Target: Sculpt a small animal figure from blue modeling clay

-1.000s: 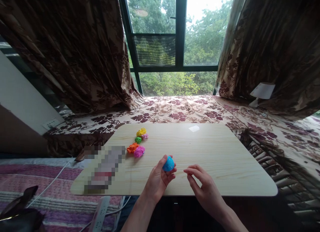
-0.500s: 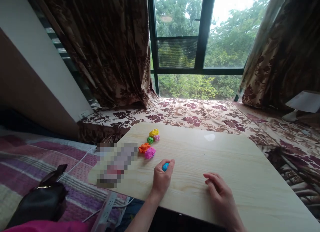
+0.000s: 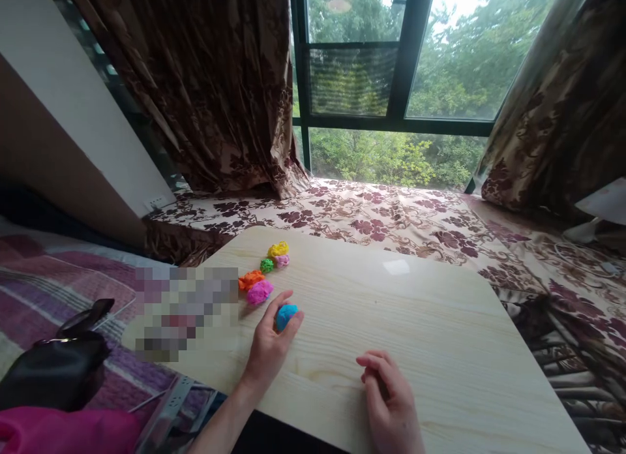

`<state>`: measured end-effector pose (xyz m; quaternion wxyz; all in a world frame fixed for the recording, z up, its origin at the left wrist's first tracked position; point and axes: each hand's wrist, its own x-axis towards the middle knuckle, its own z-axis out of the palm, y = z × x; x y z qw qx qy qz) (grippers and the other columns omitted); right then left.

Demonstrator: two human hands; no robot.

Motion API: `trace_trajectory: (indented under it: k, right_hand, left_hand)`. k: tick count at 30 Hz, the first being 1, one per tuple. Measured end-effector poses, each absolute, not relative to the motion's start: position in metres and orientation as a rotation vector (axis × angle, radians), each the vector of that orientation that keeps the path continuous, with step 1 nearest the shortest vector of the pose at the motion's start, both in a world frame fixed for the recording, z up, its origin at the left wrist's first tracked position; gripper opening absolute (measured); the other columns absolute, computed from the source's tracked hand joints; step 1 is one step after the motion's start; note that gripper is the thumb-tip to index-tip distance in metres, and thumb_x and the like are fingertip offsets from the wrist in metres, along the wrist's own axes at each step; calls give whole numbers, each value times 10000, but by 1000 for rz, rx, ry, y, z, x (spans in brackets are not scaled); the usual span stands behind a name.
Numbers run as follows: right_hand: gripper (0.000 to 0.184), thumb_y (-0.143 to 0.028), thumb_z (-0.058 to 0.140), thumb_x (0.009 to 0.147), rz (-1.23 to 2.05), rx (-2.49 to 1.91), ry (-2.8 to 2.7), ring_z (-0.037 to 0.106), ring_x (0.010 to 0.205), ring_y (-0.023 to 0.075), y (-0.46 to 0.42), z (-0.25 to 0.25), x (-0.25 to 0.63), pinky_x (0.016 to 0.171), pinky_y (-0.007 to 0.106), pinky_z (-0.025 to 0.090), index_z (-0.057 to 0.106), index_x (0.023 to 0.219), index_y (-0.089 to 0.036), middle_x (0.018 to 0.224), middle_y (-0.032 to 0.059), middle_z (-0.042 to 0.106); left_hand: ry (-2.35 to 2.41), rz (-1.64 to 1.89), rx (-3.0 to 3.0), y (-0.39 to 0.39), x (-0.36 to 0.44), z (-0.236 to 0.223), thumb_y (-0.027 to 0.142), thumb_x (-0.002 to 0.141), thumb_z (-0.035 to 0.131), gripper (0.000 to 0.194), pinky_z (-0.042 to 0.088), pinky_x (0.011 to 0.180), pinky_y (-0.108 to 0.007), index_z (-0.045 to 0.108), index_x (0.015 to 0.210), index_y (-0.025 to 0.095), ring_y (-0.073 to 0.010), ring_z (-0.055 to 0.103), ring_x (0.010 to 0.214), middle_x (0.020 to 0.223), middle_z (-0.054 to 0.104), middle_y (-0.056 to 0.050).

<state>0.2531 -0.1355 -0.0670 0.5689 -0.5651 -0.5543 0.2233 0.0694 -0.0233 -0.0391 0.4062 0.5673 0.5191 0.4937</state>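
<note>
A crumpled blue ball [image 3: 286, 317] sits between the thumb and fingers of my left hand [image 3: 272, 336], loosely held just above or on the tabletop. I cannot tell whether it is paper or clay. Beyond that hand lie a magenta lump [image 3: 259, 292] and an orange lump [image 3: 251, 280], touching each other. Farther back are a small green ball [image 3: 267, 265], a pale pink lump [image 3: 282, 261] and a yellow lump [image 3: 278, 248]. My right hand [image 3: 390, 395] rests near the table's front, fingers curled together toward the thumb, with nothing visible in it.
The pale wooden table [image 3: 440, 336] has a blurred-out patch [image 3: 188, 310] at its left side. A black bag [image 3: 59, 369] and a power strip [image 3: 176, 402] lie to the left. Behind are a floral-covered sill [image 3: 372, 212], and a white lamp [image 3: 604, 203] at right.
My left fingers have loosened, so more of the blue ball shows. The view has shifted, moving the lumps, table and both hands leftward in the picture. My right hand stays curled.
</note>
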Motion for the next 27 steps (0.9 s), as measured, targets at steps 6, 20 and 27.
trace_trajectory:
  k: [6, 20, 27]
  right_hand:
    - [201, -143, 440, 839, 516, -1342, -1288, 595, 678, 144, -135, -65, 252, 582, 229, 494, 625, 900, -190, 879, 63, 604]
    - [167, -250, 501, 829, 369, -1678, -1139, 621, 749, 186, -130, -65, 225, 667, 276, 525, 661, 843, -203, 920, 71, 647]
    - [160, -231, 505, 812, 303, -1789, -1102, 613, 921, 210, -128, -68, 220, 747, 277, 515, 663, 834, -218, 965, 52, 650]
  left_hand:
    - [1301, 1257, 1418, -20, 69, -43, 342, 732, 646, 220, 472, 608, -228, 587, 887, 198, -124, 581, 682, 887, 592, -5]
    - [1059, 990, 1492, -20, 39, -40, 377, 809, 564, 182, 423, 553, -209, 596, 840, 200, -116, 507, 574, 648, 549, 27]
    - [866, 971, 1456, -17, 30, -39, 302, 818, 564, 418, 385, 956, -301, 504, 1226, 233, -197, 523, 1095, 1191, 565, -75]
